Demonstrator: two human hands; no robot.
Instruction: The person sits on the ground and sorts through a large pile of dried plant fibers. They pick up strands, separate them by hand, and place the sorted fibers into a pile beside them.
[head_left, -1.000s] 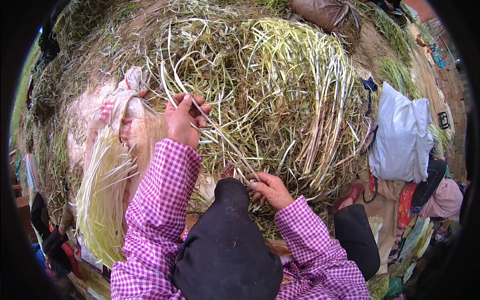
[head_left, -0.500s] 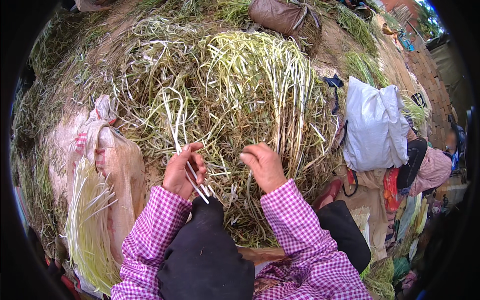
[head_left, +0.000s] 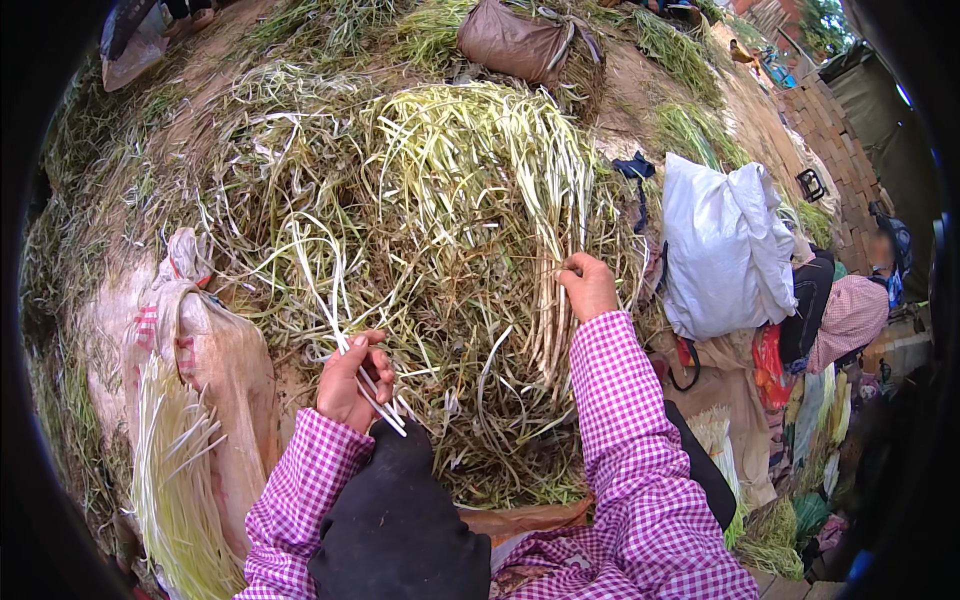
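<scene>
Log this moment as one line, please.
left hand: holds white stalks; right hand: at brown-ended stalks; right side: white sack

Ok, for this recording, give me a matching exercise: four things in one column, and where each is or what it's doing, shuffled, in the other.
1. Left hand
2. Right hand
3. White sack
4. Brown bag

A. Near the top edge of the picture
B. At the brownish stalks
C. Beside the plant heap, on its right
D. Holding a few pale stems

Pairs: 1-D; 2-B; 3-C; 4-A
</scene>
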